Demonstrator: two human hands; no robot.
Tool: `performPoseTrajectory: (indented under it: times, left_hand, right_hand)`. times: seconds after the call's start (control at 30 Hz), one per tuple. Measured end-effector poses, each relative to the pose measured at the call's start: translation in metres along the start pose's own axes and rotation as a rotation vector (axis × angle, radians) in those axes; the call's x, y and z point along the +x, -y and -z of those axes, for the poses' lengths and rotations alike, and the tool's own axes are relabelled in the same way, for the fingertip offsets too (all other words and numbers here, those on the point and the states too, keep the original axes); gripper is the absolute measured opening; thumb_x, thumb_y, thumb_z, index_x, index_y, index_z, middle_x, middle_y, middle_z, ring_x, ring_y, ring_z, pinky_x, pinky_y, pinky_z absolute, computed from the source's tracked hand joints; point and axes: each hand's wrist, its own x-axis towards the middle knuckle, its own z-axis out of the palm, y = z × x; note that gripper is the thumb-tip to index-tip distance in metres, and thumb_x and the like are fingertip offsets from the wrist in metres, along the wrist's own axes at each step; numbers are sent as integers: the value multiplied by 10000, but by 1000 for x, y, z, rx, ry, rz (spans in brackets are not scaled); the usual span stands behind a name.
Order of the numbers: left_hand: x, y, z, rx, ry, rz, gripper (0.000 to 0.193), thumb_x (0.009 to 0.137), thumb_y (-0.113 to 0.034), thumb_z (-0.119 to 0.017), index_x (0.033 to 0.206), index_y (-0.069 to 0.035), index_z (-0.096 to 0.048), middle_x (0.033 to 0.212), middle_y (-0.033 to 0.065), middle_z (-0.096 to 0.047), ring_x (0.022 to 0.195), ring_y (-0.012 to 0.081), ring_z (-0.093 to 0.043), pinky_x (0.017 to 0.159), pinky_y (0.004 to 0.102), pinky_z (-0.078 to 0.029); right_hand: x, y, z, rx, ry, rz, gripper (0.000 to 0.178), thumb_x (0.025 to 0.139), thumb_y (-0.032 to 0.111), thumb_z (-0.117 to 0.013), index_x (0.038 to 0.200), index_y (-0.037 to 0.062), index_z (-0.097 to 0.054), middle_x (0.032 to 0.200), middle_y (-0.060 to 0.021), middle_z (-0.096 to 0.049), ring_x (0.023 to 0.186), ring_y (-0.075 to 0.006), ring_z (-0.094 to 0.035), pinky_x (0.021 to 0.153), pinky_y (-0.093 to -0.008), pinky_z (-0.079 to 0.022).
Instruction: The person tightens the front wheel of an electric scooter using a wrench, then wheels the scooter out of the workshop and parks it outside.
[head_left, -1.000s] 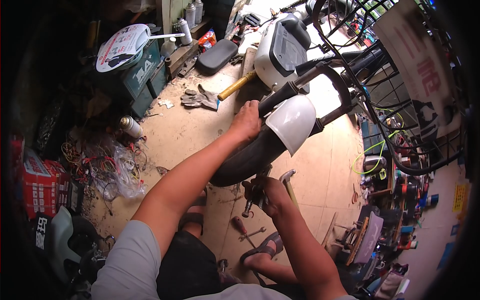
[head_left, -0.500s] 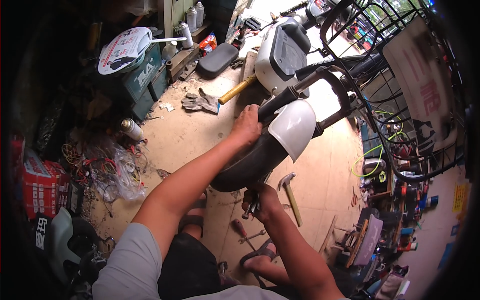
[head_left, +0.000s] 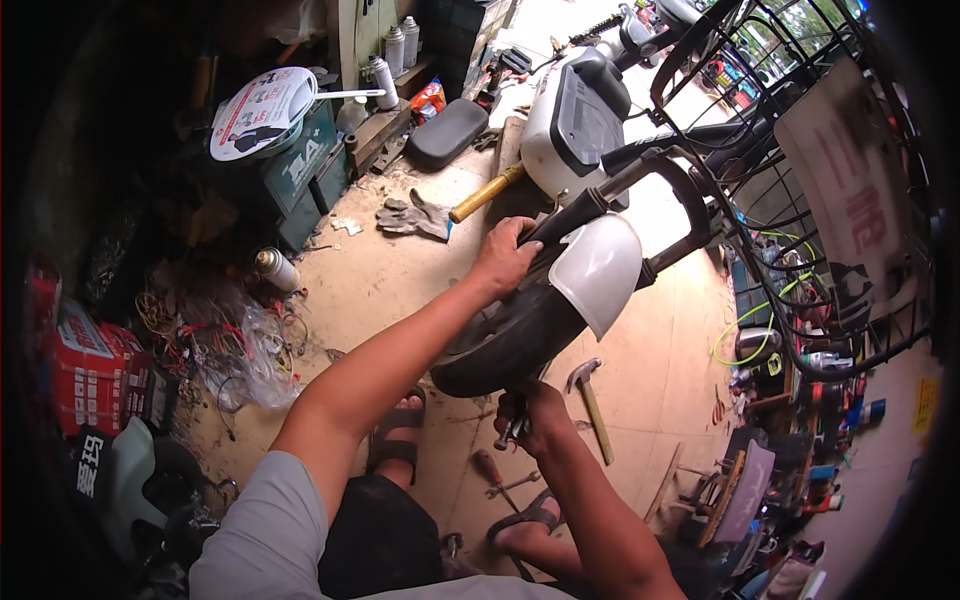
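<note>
The front wheel of an electric scooter, with its black tyre (head_left: 510, 345) and white mudguard (head_left: 600, 265), is tilted in front of me. My left hand (head_left: 508, 258) curls at the lower end of the black fork leg (head_left: 572, 212), beside the wheel; part of its grip is hidden. Under the tyre, my right hand (head_left: 541, 416) is closed around a shiny metal hand tool (head_left: 508, 434). Only the tool's end shows, so its kind is unclear.
On the floor lie a hammer (head_left: 591, 410), a red-handled screwdriver (head_left: 488, 466), a wrench (head_left: 515, 484) and grey gloves (head_left: 415, 215). A yellow handle (head_left: 487, 193) sticks out left of the fork. Tangled wires (head_left: 215, 335) lie left; a wire basket (head_left: 800, 345) hangs at upper right.
The whole view has shifted slightly, so things appear a little farther right and lower. My left hand has changed its finger position slightly at the fork leg. My right hand keeps the tool under the tyre.
</note>
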Motion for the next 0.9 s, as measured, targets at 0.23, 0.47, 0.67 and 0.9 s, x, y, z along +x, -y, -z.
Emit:
performPoseTrajectory:
  times: [0.23, 0.47, 0.67, 0.9]
  left_hand:
    - [0, -8, 12, 88, 11, -91, 354, 889, -179, -701, 1195, -13, -641, 1183, 190, -662, 1135, 320, -643, 1009, 383, -486]
    - [11, -19, 26, 138, 91, -59, 257, 868, -52, -601, 1121, -44, -646, 1044, 142, -649, 1032, 293, -649, 945, 360, -501]
    - [-34, -43, 68, -119, 256, -91, 157, 891, -15, -602, 1043, -34, -634, 1030, 70, -625, 997, 190, -608, 925, 320, -486]
    - [-128, -43, 125, -105, 233, -36, 293, 1026, -243, -654, 1229, -33, -635, 1337, 121, -588, 1254, 224, -572, 1031, 342, -483]
  right_hand:
    - [-1, -1, -2, -56, 0, 38, 116, 1014, 153, -518, 956, 53, -530, 683, -45, -444, 542, -198, -453, 476, -379, -435]
    - [7, -6, 3, -60, 12, 58, 168, 1015, 171, -511, 947, 26, -563, 684, -75, -504, 535, -236, -504, 489, -410, -484]
    - [3, -2, 0, -62, -6, 48, 199, 1018, 184, -509, 913, 27, -572, 663, -82, -510, 500, -251, -503, 478, -427, -484]
    - [8, -6, 4, -47, -4, 56, 198, 1008, 168, -535, 910, 1, -572, 656, -75, -494, 501, -232, -494, 471, -397, -466]
